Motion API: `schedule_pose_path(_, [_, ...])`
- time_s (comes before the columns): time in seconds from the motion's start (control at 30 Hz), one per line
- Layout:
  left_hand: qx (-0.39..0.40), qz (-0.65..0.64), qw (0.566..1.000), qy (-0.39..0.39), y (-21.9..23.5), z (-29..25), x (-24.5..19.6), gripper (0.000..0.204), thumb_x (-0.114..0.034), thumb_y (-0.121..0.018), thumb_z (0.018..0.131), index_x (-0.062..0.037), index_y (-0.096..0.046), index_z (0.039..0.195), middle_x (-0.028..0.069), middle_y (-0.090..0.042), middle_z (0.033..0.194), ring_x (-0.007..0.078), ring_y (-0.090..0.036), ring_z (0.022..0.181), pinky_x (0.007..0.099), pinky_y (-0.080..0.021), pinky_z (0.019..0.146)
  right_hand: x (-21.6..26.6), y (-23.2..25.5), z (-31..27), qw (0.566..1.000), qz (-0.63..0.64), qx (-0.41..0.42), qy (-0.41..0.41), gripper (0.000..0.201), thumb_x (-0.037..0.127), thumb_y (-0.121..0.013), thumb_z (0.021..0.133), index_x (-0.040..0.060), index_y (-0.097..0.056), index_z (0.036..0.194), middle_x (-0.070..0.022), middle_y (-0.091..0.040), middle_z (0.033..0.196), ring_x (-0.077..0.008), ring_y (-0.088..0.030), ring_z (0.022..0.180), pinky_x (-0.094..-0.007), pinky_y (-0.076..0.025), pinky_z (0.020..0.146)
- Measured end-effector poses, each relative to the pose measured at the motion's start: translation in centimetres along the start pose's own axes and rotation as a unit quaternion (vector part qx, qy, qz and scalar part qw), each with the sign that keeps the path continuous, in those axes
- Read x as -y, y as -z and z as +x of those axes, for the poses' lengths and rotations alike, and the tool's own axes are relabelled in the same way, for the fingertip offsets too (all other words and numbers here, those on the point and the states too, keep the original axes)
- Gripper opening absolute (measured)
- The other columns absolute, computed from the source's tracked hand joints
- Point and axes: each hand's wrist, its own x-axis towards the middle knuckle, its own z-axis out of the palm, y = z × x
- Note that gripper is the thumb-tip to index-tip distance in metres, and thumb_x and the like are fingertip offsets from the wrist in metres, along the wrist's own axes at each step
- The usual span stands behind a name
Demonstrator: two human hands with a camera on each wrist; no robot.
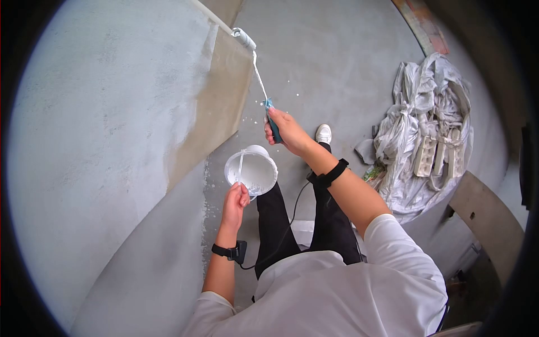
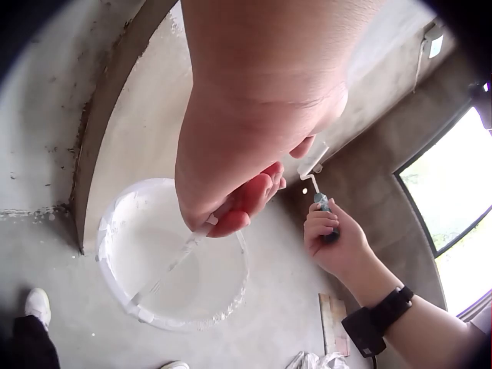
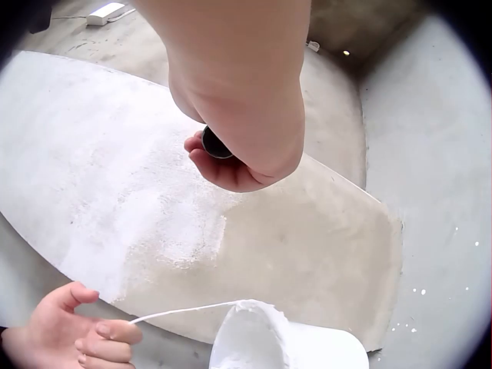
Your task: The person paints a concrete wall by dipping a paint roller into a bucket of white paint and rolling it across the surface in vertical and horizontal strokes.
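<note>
head view, left to right: a wall panel [image 1: 112, 112], largely coated white, with a bare tan strip [image 1: 219, 101] along its right edge; the left hand [image 1: 234, 201], fingers curled round the thin wire handle [image 1: 241, 167] of a white paint bucket [image 1: 251, 170], which hangs just above and beyond the knuckles, near the foot of the panel. the left wrist view shows the same pinch from above, the wire crossing the open bucket [image 2: 173, 254]. right of the bucket, the right hand [image 1: 287, 130] is wrapped round the teal grip of a paint roller [image 1: 254, 62]; the fingers close fully about the grip, and the right wrist view shows its dark butt end [image 3: 215, 144] between the curled fingers. the roller's long axis runs from the fist up and to the left, so that the roller head [image 1: 243, 37] lies at the top of the tan strip, apparently touching it. the right hand is thus the nearer to the unpainted area, the left merely bearing the bucket. far right: a crumpled plastic sheet [image 1: 426, 123] on the concrete floor [image 1: 337, 56].
</note>
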Motion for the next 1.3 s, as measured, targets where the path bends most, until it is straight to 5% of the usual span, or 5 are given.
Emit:
schedule_pose_path(0.5, [-0.030,0.076,0.993,0.085,5.9,5.9,4.9,0.026,-0.031,-0.042,0.101,-0.0118,-0.047,0.084,-0.0039,-0.035,0.063,0.0085,-0.034,0.061,0.0267,-0.030,0.064,-3.0,-3.3,8.5,0.987,0.156,0.038,-0.003,0.036,0.042,-0.040,0.106,0.0135,-0.038,0.084,0.0046,-0.034,0.065,-0.0058,-0.026,0.050,-0.0249,-0.022,0.045])
schedule_pose_path(1.3, [-0.060,0.120,0.983,0.123,4.6,8.1,5.9,0.020,-0.023,-0.045,0.100,-0.0096,-0.049,0.084,-0.0041,-0.037,0.069,0.0076,-0.035,0.063,0.0261,-0.032,0.063,-2.1,-5.3,11.5,0.986,0.153,0.059,0.012,0.039,0.045,-0.044,0.104,0.0111,-0.043,0.084,0.0038,-0.040,0.066,-0.0069,-0.032,0.049,-0.0263,-0.027,0.044])
